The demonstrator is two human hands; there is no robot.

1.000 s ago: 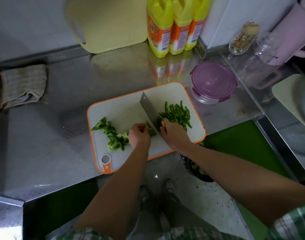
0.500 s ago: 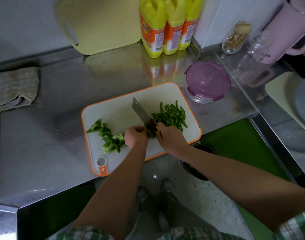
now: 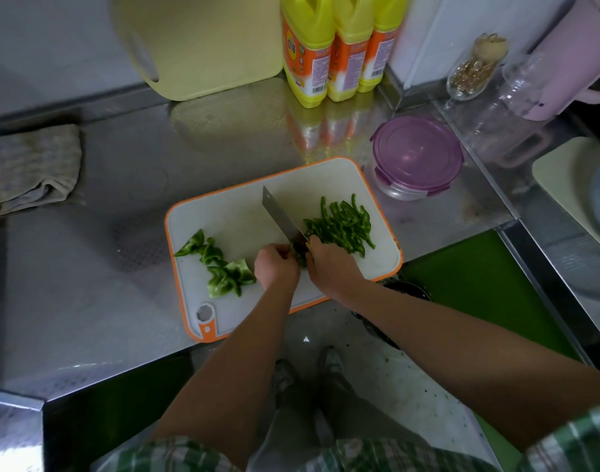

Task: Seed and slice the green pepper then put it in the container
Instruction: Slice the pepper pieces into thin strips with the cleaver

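head view: on the board (image 3: 230,216), the left hand (image 3: 276,269) pins a pepper piece (image 3: 299,256) under curled fingers (image 3: 282,249); the right hand (image 3: 332,267) is clamped on the knife (image 3: 280,215) beside the strips (image 3: 342,223). best to tuck fingertips and slice thin. the lidded container (image 3: 416,156) waits near.

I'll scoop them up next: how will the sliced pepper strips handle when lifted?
The pepper strips look thin and loose, so they would probably scatter rather than lift together. Their curved shapes suggest they are light and slightly bendy.

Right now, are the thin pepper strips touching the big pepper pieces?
Apart. Head view: bare cutting board lies between the thin strips and the big pieces.
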